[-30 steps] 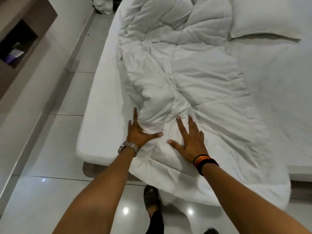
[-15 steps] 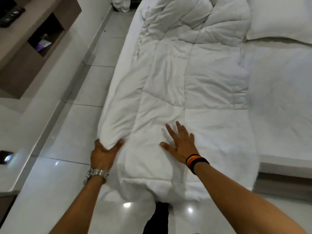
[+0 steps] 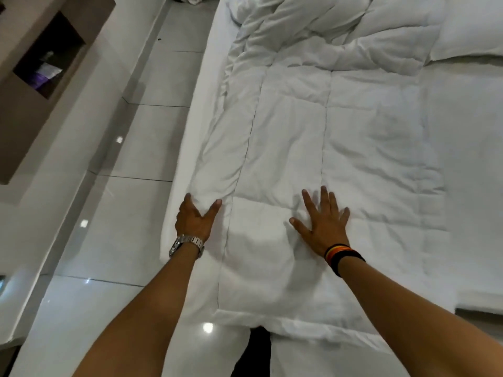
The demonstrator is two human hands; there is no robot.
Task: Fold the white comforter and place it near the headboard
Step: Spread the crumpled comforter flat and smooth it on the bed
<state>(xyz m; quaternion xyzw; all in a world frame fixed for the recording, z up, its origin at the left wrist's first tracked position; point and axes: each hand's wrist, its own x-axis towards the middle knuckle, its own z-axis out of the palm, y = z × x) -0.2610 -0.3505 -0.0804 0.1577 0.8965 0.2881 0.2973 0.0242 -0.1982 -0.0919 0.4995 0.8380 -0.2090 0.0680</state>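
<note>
The white comforter (image 3: 313,137) lies as a long quilted strip down the left part of the bed, flat near me and bunched up at the far end. Its near end hangs over the foot of the bed. My left hand (image 3: 194,220), with a metal watch on the wrist, rests on the comforter's left edge, thumb spread and fingers over the side. My right hand (image 3: 322,221), with dark wristbands, lies flat and spread on the comforter's middle. Neither hand grips the fabric.
A white pillow (image 3: 468,25) lies at the far right of the bed (image 3: 473,159). Glossy tiled floor (image 3: 141,164) runs along the bed's left side. A brown wall cabinet (image 3: 40,77) with an open niche hangs at the left.
The crumpled near part of the comforter has been spread flat. My left hand slid out to its left edge, my right hand moved right and stays pressed flat. The view shifted left.
</note>
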